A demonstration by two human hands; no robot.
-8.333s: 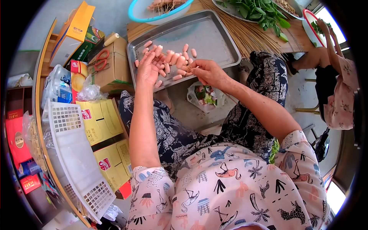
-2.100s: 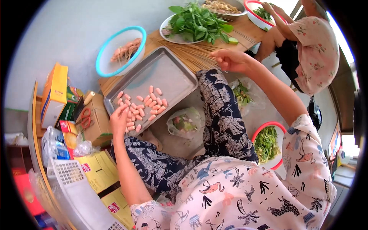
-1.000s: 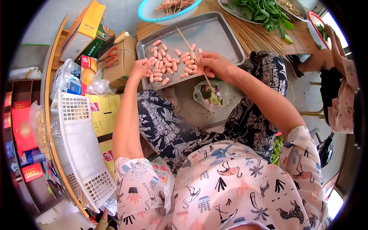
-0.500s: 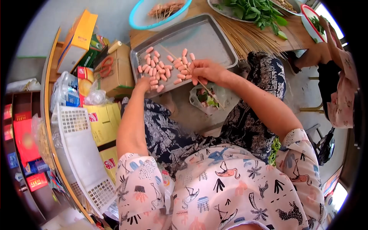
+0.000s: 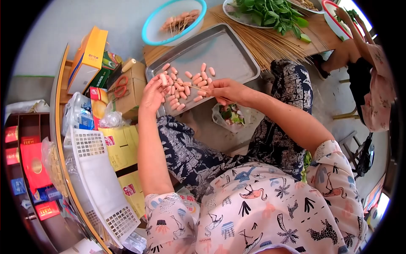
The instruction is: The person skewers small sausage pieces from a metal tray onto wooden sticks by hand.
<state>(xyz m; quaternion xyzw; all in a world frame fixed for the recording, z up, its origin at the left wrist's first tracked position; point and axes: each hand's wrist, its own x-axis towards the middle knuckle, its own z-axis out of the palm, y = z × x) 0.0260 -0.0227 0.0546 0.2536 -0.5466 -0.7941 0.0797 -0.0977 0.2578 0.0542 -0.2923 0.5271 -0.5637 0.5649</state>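
My left hand [image 5: 152,94] pinches a small pink sausage [image 5: 163,79] above the left part of a metal tray [image 5: 224,46]. A thin wooden skewer [image 5: 190,86] is held in the closed fingers of my right hand [image 5: 228,90]. It points left, and its tip comes close to the held sausage; whether it touches or enters it, I cannot tell. Several loose sausages [image 5: 181,89] lie on the tray beneath and between both hands.
Behind the tray stands a blue-rimmed basin [image 5: 146,31] with skewered sausages. Bare skewers [image 5: 258,38] are spread beside a plate of green leaves [image 5: 270,15]. Scissors [image 5: 121,86] lie on a carton at left. A bag of scraps [image 5: 230,118] sits below. Another person's arm [image 5: 351,25] is at right.
My left hand has risen from the tray's near edge with a sausage in its fingers. The skewer has swung from slanting down toward me to pointing left at that sausage.
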